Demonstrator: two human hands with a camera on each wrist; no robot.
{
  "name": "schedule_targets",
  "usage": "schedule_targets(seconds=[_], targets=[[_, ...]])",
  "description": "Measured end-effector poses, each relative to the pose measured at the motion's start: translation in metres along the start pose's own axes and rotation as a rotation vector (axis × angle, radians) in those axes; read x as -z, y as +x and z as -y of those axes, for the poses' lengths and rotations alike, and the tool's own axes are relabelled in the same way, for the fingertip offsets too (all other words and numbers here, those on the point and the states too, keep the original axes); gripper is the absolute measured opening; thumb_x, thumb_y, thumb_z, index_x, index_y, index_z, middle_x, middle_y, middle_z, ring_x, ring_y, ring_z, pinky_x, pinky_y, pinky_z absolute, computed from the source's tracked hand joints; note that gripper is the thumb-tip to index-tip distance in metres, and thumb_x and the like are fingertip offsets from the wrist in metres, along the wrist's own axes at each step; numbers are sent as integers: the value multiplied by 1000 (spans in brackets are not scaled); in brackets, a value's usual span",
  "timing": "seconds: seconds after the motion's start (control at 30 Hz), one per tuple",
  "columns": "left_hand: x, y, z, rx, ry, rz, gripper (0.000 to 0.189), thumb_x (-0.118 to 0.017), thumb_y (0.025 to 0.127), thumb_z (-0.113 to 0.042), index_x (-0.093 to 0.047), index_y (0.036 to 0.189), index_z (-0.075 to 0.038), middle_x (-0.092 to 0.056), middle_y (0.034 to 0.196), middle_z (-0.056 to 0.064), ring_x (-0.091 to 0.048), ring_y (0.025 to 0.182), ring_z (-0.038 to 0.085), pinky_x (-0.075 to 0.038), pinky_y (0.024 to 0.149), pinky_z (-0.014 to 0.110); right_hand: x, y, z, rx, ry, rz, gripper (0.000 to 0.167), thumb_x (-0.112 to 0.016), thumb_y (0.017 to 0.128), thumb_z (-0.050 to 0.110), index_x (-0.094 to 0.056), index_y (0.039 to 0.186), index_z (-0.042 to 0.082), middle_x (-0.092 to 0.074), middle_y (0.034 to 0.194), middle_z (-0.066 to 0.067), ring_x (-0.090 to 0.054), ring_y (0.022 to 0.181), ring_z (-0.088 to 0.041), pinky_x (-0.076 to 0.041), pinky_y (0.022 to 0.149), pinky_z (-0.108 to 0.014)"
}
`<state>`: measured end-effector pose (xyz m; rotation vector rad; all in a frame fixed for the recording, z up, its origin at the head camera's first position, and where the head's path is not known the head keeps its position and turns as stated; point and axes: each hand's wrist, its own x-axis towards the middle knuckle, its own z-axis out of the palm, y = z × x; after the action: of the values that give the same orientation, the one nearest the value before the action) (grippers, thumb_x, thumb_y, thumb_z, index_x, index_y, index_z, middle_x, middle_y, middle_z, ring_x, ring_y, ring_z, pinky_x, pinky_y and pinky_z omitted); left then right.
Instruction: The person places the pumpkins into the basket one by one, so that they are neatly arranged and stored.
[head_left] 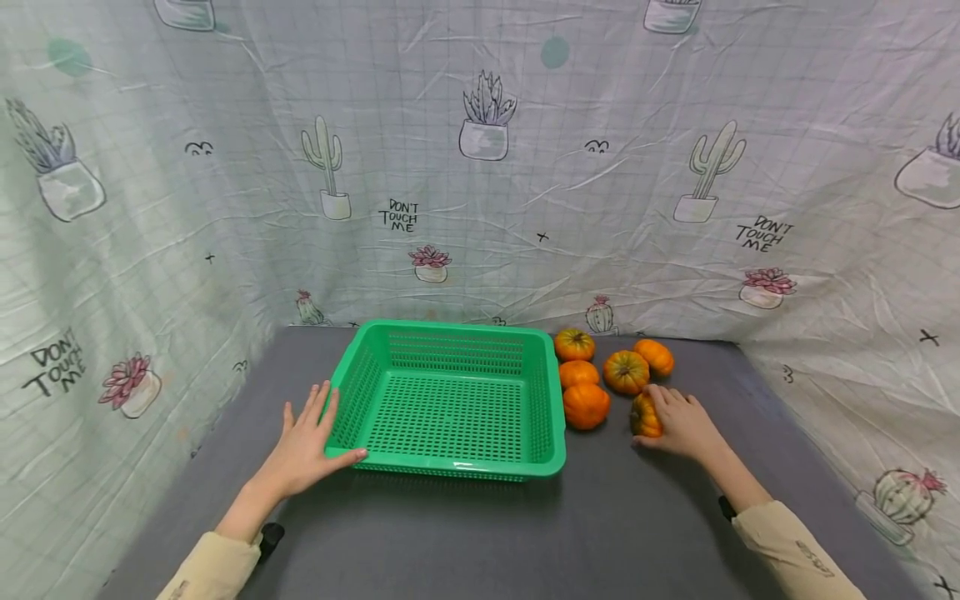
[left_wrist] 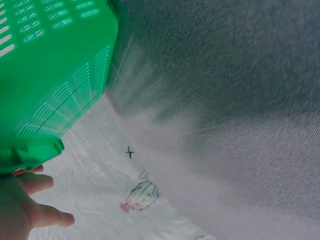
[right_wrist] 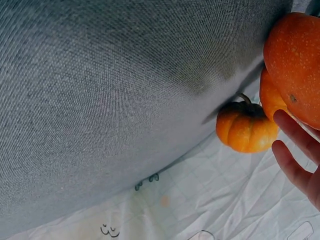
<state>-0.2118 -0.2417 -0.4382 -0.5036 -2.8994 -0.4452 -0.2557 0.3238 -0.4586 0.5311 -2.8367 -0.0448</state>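
Note:
My left hand [head_left: 303, 446] is at the left end of a green plastic basket [head_left: 450, 467], fingers spread along its rim and thumb over the front left corner. In the left wrist view, fingers [left_wrist: 37, 184] show beside the basket's rim. At the right, my right hand [head_left: 684, 427] holds a small orange pumpkin [head_left: 645, 417] low over the table, thumb on its near side and fingers on its far side. The palm hides part of it. Seen from the right wrist, fingertips [right_wrist: 286, 152] lie along the edge of a large-looking orange pumpkin [right_wrist: 297, 65].
Between basket and right hand sit several other small pumpkins, among them a bright orange one [head_left: 587, 407] near the basket wall and a ribbed one [head_left: 626, 372] just beyond the hand. A grey cloth [head_left: 480, 542] covers the table. Printed fabric [head_left: 540, 192] hangs behind and at both sides.

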Motion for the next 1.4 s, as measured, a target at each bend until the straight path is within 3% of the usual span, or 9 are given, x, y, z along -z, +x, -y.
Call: schedule_targets(seconds=[0.13,0.3,0.63,1.0,1.17,1.4], targets=[[2,1,2,18,0,26,102,-57,75,-59,-11,143,1,-7,148,22,-2,137,38,-5,99,68,0,-3,-1,-11,-11,5,86,-71,60,57,-42,119,1,-57,101,-17,-55,87,-32,-40,64,-44],[1,3,6,12,-18,4,99,-59,75,-57,-15,142,1,-14,146,23,-6,136,40,-6,100,66,-1,-8,-1,-1,6,10,88,-71,61,57,-44,128,6,-55,100,-17,-55,86,-31,-40,63,-43],[-2,2,6,2,-30,-16,99,-57,77,-55,-8,143,0,3,151,14,5,138,35,-6,102,65,7,-9,1,-9,16,53,79,-77,59,46,-47,118,2,-54,104,-20,-52,95,-37,-42,69,-52],[-4,3,6,2,-59,-13,97,-58,78,-53,-10,143,0,-1,151,14,4,138,37,-5,101,65,2,-11,-3,-8,27,30,86,-78,49,55,-42,108,3,-56,96,-16,-53,88,-34,-42,66,-49],[-4,3,7,2,-60,-16,96,-58,78,-53,-10,143,-1,-1,151,14,3,138,38,-5,101,65,2,-13,-4,-18,37,17,86,-75,52,59,-44,110,4,-56,98,-16,-53,89,-34,-41,67,-48],[-4,3,6,11,-39,-14,96,-57,78,-54,-11,143,-1,-5,150,16,0,137,39,-6,101,66,1,-17,-2,-21,35,-14,78,-73,61,51,-50,118,2,-56,105,-18,-52,94,-36,-42,70,-51]])
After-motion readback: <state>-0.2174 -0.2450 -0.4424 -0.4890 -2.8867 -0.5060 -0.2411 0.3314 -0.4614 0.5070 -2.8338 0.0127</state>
